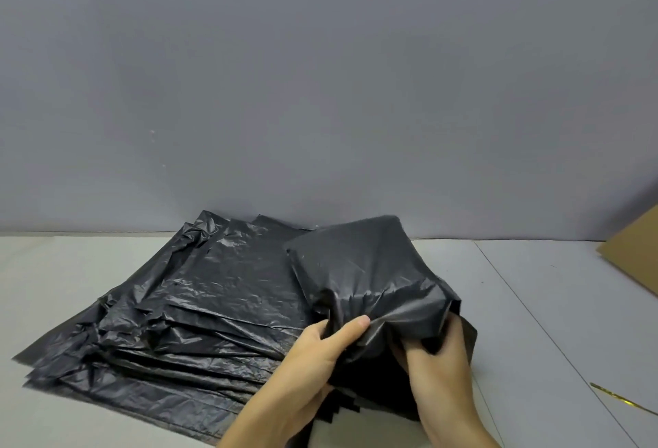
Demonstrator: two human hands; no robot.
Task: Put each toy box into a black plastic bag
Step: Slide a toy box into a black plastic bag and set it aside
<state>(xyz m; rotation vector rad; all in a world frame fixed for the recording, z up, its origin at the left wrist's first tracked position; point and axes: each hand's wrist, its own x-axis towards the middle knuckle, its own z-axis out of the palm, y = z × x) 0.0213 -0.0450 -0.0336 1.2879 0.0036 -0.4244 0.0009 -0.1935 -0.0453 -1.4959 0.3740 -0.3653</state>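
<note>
grey wall behind pale table (71,305). head view: filled black bag (359,269) near table middle, boxy bulge suggests toy box inside. left hand (313,351) and right hand (438,358) bunch its mouth, likely closing. spare bag stack (199,305) at left, ready for next boxes.

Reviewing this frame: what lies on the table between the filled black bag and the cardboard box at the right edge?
In the head view, nothing: bare pale table separates the filled black bag from the cardboard box.
</note>
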